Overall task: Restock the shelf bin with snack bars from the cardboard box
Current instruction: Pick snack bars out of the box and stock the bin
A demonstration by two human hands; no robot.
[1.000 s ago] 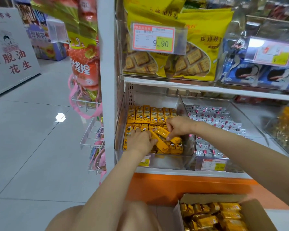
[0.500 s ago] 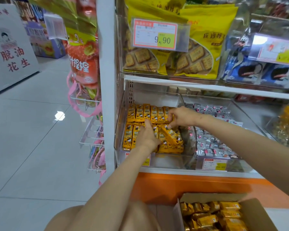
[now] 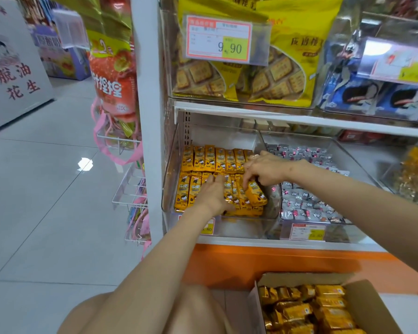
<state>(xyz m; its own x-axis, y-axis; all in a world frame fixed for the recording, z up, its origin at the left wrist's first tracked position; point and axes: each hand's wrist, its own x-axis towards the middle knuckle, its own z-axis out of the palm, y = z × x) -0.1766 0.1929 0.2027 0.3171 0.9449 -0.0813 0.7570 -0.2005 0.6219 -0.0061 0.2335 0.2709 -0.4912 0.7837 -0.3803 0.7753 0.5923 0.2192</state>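
Snack bars [image 3: 217, 160], orange-yellow wrappers, lie in two rows inside the clear shelf bin [image 3: 171, 165] on the lower shelf. More fill the open cardboard box [image 3: 372, 307] on the floor at bottom right. Left hand [image 3: 212, 191] lies flat on the front row, fingers straight, pressing the bars, gripping nothing. Right hand [image 3: 263, 168] has fingers curled down, pinching the upper end of a tilted bar [image 3: 257, 192] at the right end of the front row, beside the bin divider. Neighbouring bin [image 3: 362, 165] on the right holds silver-wrapped sweets [image 3: 307, 203]. Yellow cracker bags [image 3: 287, 68] and a 9.90 price tag [image 3: 219, 39] sit on the shelf above.
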